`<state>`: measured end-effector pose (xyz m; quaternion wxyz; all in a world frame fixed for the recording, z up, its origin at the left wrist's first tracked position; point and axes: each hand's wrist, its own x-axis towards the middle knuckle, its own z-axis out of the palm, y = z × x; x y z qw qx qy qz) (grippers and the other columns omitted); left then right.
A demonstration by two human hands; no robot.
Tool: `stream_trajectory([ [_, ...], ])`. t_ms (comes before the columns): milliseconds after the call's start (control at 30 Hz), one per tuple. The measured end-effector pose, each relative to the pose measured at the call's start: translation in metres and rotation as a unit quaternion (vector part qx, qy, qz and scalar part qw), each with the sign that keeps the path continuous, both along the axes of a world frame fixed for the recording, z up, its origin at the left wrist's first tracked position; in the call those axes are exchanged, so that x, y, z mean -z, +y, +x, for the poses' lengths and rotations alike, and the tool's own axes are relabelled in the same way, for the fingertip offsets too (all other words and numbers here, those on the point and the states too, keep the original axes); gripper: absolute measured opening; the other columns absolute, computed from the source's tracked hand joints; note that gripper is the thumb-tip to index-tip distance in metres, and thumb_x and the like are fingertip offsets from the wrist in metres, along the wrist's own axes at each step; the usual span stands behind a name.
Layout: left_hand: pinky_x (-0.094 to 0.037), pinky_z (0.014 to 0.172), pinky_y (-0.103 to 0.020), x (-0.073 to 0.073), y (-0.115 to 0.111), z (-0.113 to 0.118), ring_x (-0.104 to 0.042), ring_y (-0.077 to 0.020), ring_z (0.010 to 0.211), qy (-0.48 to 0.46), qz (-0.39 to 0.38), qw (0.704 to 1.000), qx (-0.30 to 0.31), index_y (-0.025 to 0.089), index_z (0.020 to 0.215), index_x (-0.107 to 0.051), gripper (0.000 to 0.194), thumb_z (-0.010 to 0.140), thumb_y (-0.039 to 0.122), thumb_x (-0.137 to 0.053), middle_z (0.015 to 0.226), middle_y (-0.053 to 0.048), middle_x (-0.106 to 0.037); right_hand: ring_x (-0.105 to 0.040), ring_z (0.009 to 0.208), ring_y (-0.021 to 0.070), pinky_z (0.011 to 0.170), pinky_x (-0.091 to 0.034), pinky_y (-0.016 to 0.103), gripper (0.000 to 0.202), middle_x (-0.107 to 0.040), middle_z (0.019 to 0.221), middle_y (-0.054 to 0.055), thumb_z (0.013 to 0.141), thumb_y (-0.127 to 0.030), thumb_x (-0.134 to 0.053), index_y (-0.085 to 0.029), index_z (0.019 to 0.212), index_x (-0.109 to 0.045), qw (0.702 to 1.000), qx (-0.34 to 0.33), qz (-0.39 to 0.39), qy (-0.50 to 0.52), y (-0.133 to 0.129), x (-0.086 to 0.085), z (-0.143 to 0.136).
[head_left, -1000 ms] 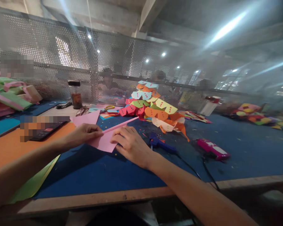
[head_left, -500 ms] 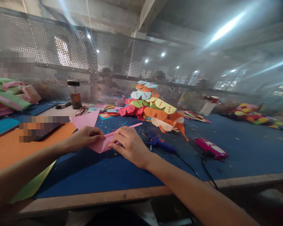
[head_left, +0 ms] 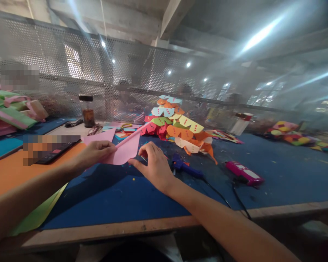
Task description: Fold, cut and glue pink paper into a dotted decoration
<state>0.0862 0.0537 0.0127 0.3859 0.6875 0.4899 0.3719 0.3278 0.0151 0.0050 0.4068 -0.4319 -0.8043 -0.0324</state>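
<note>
A sheet of pink paper (head_left: 125, 150), with one edge rolled into a thin tube, is pinched at its left end by my left hand (head_left: 100, 151). It is held above the blue table, its rolled edge slanting up to the right. Just right of the sheet is my right hand (head_left: 155, 165), thumb and fingers apart and curved, with nothing visible in them. The thumb tip is very near the paper's lower right corner; whether it touches I cannot tell. A blue glue gun (head_left: 187, 166) lies right of that hand. Another pink sheet (head_left: 102, 136) lies behind my left hand.
Folded colourful paper shapes (head_left: 180, 125) are heaped at the middle back. A magenta device (head_left: 245, 173) with a cord lies on the right. A phone (head_left: 60, 148) rests on orange paper (head_left: 8, 178). Behind stand a lidded jar (head_left: 88, 112) and yellow-handled scissors (head_left: 126, 126).
My right hand has let go of the pink paper and opened. The sheet's right end has swung upward, while my left hand keeps its pinch and has shifted slightly left.
</note>
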Motion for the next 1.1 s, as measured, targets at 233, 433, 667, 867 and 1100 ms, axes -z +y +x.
stream_trajectory([
  [233,-0.041,0.054,-0.026,-0.001,-0.005,0.000,-0.055,-0.0149,0.058,-0.041,-0.013,0.999,-0.021,0.021,0.077,-0.064,0.038,0.080,0.059,-0.064,0.067,0.001,-0.063,-0.069,0.089,0.0201,0.080,-0.055,0.035,0.030,-0.072,0.101,0.009,0.087,-0.032,-0.074,-0.017,0.107,-0.056,0.949,-0.097,-0.254,0.161,0.015,0.003,0.000],
  [433,-0.039,0.057,-0.026,-0.004,-0.010,0.007,-0.052,-0.0146,0.062,-0.018,0.009,1.000,-0.016,0.021,0.076,-0.066,0.038,0.078,0.059,-0.066,0.067,0.002,-0.062,-0.071,0.092,0.0224,0.084,-0.057,0.035,0.038,-0.075,0.105,0.011,0.086,-0.048,-0.074,-0.016,0.103,-0.063,0.907,-0.201,-0.318,0.187,0.010,-0.001,-0.001],
  [667,-0.037,0.058,-0.026,-0.005,-0.013,0.013,-0.051,-0.0150,0.063,0.014,0.022,1.000,0.011,0.019,0.078,-0.069,0.041,0.075,0.060,-0.064,0.069,0.000,-0.062,-0.068,0.086,0.0227,0.078,-0.054,0.035,0.051,-0.074,0.094,0.008,0.079,-0.062,-0.075,-0.017,0.100,-0.066,0.896,-0.198,-0.336,0.213,0.006,-0.005,-0.002],
  [867,-0.035,0.057,-0.026,-0.003,-0.015,0.017,-0.049,-0.0143,0.061,0.027,0.020,0.999,0.032,0.019,0.078,-0.068,0.039,0.077,0.058,-0.061,0.066,0.001,-0.060,-0.066,0.080,0.0218,0.072,-0.052,0.033,0.049,-0.072,0.083,0.006,0.076,-0.062,-0.077,-0.017,0.088,-0.066,0.901,-0.160,-0.348,0.203,0.007,-0.008,-0.003],
  [1100,-0.033,0.054,-0.025,0.001,-0.013,0.015,-0.047,-0.0135,0.058,0.027,0.016,0.998,0.052,0.019,0.082,-0.069,0.041,0.079,0.059,-0.061,0.065,0.002,-0.058,-0.062,0.073,0.0187,0.067,-0.050,0.031,0.037,-0.070,0.078,0.004,0.072,-0.049,-0.082,-0.017,0.085,-0.068,0.894,-0.149,-0.362,0.217,0.010,-0.002,-0.004],
])
